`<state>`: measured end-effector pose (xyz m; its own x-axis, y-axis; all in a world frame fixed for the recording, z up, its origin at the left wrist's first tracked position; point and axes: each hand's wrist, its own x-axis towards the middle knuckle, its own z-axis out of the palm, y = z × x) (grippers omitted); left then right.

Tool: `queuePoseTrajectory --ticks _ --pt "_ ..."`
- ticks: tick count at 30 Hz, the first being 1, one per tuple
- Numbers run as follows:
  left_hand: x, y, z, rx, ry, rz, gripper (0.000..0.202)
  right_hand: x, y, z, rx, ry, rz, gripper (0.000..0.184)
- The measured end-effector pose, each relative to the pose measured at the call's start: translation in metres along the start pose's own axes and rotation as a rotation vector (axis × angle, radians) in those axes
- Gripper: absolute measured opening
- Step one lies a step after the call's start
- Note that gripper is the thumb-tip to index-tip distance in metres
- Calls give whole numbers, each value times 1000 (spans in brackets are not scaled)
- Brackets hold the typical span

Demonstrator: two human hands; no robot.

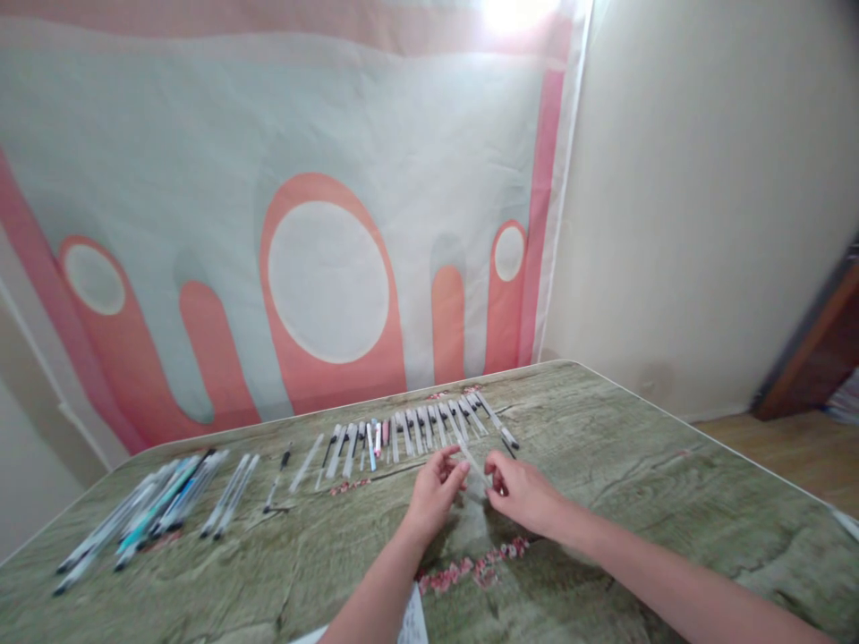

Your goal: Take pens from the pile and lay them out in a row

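Observation:
A clear, whitish pen barrel (473, 462) slants between my two hands above the table. My left hand (433, 492) has its thumb and fingers closed at the upper end of the barrel. The fingers of my right hand (523, 496) are curled in a pinch at its lower end, and their tips are partly hidden. Just beyond my hands lies a row of pen parts (416, 431), mostly clear barrels and caps with dark pieces. A thin dark piece (508, 447) rests behind my right hand.
Several pens (151, 501) lie bunched on the left of the wood-patterned table (335, 555), with two clear pens (229, 496) beside them. A black-gripped pen (277, 478) lies apart. A paper sheet (414, 617) sits under my left forearm. A printed cloth (456, 179) hangs behind.

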<state>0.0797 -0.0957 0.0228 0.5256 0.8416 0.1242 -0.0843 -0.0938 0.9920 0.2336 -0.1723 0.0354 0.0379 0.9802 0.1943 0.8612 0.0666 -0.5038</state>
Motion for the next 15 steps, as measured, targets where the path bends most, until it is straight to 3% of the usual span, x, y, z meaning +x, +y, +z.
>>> queuePoseTrajectory --ticks 7,15 --pt "-1 -5 1 29 -16 19 39 1 18 -18 -349 -30 150 15" --pt "-2 -6 1 58 -21 25 37 5 24 -15 -469 -29 202 15"
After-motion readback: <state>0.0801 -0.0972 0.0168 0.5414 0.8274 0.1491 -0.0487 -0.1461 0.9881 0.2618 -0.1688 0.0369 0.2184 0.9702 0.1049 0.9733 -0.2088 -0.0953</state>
